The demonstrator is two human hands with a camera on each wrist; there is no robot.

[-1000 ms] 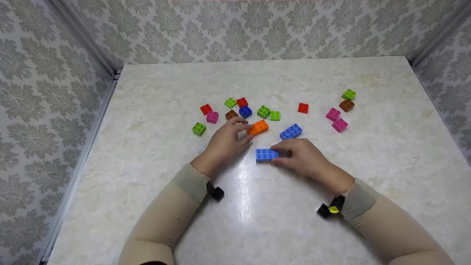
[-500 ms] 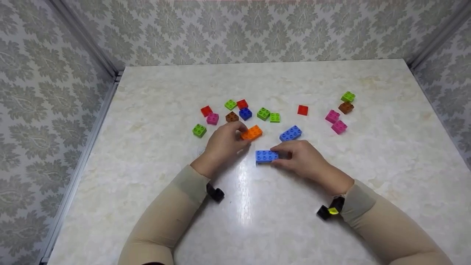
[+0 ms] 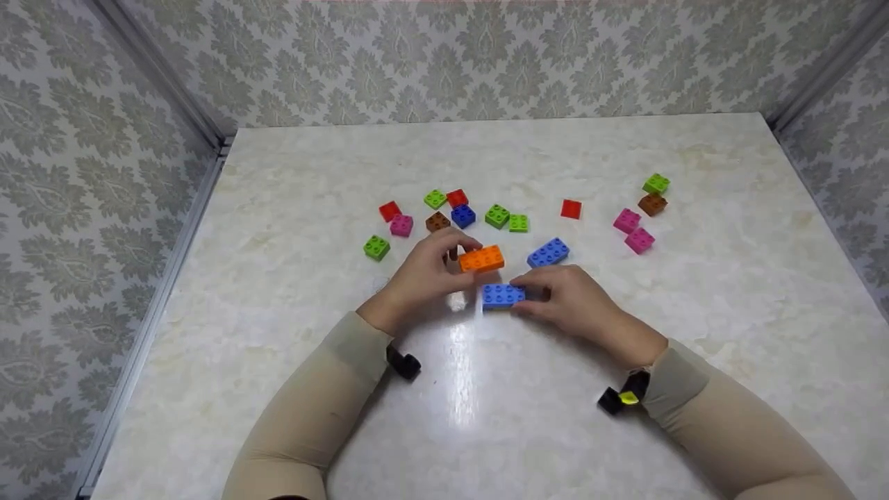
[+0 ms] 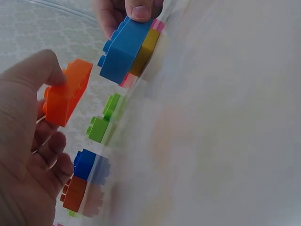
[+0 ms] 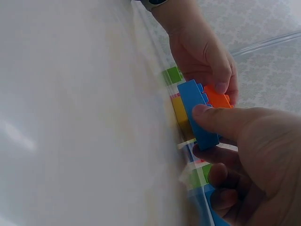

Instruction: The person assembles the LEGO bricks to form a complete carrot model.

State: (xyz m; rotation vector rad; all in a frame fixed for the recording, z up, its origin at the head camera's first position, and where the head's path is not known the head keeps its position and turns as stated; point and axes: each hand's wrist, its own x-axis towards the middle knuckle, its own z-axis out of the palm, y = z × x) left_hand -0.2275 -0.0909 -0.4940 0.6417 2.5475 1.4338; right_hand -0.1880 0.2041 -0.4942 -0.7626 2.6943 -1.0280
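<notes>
My left hand pinches an orange eight-stud building brick between thumb and fingers, raised above the table. In the left wrist view this orange brick is tilted, studs toward the palm side. With thumb and fingertips my right hand grips the right end of a light blue building brick. Directly under that blue brick is a yellow brick, hidden in the head view and resting at the tabletop. The orange brick is just behind and above the blue one. Behind the right hand lies a second light blue brick.
Small bricks lie across the back: dark blue, brown, green, pink and red. Another green one is left of the left hand. A group with pink bricks is at right. Patterned walls border the table.
My left hand has taken hold of the orange brick, drawn it nearer, then lifted and turned it toward the light blue brick. The right hand has kept its grip in place.
</notes>
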